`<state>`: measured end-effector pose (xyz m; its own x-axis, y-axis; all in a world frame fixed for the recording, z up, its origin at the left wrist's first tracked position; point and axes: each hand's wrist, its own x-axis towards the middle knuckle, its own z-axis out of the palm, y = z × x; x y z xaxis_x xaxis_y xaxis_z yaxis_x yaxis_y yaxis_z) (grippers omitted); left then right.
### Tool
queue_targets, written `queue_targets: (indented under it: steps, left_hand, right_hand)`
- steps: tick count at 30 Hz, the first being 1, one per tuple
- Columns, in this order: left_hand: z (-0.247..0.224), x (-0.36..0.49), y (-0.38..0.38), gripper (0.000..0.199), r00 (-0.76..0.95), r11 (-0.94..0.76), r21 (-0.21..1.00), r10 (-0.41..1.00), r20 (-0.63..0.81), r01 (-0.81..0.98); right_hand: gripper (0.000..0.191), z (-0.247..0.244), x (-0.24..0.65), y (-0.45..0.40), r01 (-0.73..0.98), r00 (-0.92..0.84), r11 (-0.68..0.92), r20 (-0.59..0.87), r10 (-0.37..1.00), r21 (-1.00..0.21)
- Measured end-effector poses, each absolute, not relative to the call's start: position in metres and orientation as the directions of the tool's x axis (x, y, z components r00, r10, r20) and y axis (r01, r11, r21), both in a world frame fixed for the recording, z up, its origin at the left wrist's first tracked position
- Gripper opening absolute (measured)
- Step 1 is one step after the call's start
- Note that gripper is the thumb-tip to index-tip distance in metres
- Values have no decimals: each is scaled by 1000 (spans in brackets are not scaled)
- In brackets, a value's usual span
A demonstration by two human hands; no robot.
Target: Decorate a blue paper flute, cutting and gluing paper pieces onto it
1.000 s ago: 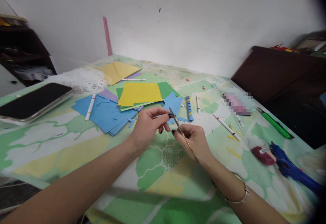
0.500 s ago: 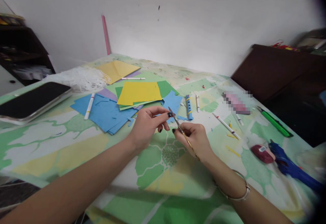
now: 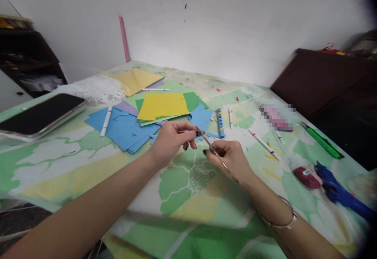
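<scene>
Small scissors (image 3: 217, 153) with gold-coloured handles are in my right hand (image 3: 232, 157), whose fingers are wrapped round them. The blades point up and left, and their tips reach the fingertips of my left hand (image 3: 169, 140). Thumb and index finger of the left hand are pinched together; whatever is between them is too small to make out. Just beyond the hands lie a cut piece of blue paper (image 3: 201, 113) and a small blue paper roll (image 3: 220, 124) with dark dots and yellow bands.
Yellow paper (image 3: 163, 106) tops green sheets, with blue sheets (image 3: 125, 131) beside them. A phone (image 3: 44, 113) and white strings (image 3: 97, 89) lie left. On the right are a marker (image 3: 263, 144), a green cutter (image 3: 322, 141), a dark red object (image 3: 306, 177) and a blue glue gun (image 3: 338, 194).
The view has shifted slightly. My right hand and the scissors have moved a little to the right and away from the left hand, which keeps its pinch.
</scene>
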<state>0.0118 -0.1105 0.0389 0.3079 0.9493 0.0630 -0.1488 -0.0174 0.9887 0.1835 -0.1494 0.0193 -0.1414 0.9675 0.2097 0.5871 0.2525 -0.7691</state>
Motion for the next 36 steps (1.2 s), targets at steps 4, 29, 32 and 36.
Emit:
queue_targets:
  steps: [4,29,32,36]
  left_hand:
    - [39,11,-108,13,334,-11,994,941,49,-113]
    - [33,8,-100,11,293,13,998,956,3,-54]
    - [33,7,-101,13,292,-3,996,956,29,-88]
    - [32,11,-104,16,311,-6,996,950,34,-88]
  right_hand:
    - [28,20,188,-148,627,-170,266,205,964,-732]
    - [29,21,198,-143,711,-201,301,226,953,-636]
    - [27,20,197,-143,675,-165,236,169,972,-699]
    - [26,20,195,-143,633,-143,189,127,982,-751]
